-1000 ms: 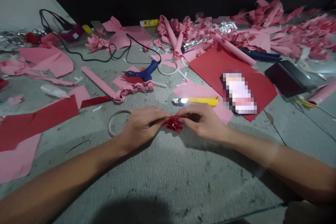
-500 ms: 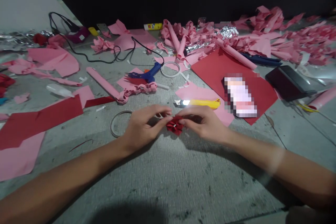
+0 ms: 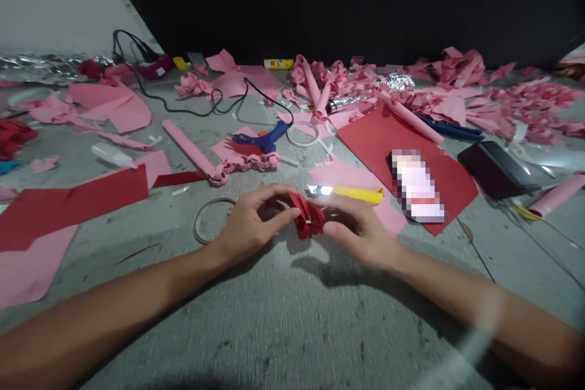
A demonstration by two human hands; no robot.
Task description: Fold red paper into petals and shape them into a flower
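A small piece of folded red paper (image 3: pixel 311 222), with pleat-like layers and a pale spot in its middle, is held up just above the grey floor. My left hand (image 3: pixel 258 216) pinches its left side between thumb and fingers. On the right side, the thumb and fingers of my right hand (image 3: pixel 361 231) curl around its edge; the fingertips behind are partly hidden. Just beyond my right hand lies a yellow box cutter (image 3: pixel 356 195) with its blade out, over pink paper. A thin grey ring (image 3: pixel 197 222) rests beside my left hand.
A blue glue gun (image 3: pixel 262 139) with a black cord and a white tape ring (image 3: pixel 304 141) lie ahead. Red paper (image 3: pixel 365 134) holds a phone (image 3: pixel 419 186). A black box-like device (image 3: pixel 496 167) stands at right. Crumpled pink paper (image 3: pixel 457 67) lines the black wall.
The red paper has turned and spread taller between my hands. My right thumb has shifted slightly right and down. The whole view has tilted, so the background sits lower.
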